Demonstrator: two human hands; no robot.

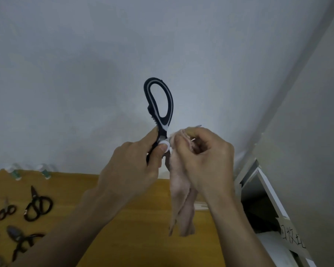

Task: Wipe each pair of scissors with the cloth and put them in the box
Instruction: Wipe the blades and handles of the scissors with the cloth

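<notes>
My left hand (131, 166) grips a pair of black-and-white scissors (159, 105) near the pivot, held up in front of the wall with one handle loop pointing upward. My right hand (202, 157) pinches a pale pink cloth (181, 205) bunched against the scissors beside the pivot; the blades are hidden behind the cloth and hand. The cloth's loose end hangs down toward the table. An open cardboard box (262, 199) stands at the right, beside the table.
On the wooden table (143, 228) at the left lie several more dark-handled scissors (38, 206). Two small spool-like objects (44, 170) stand at the table's back edge. A grey wall fills the background.
</notes>
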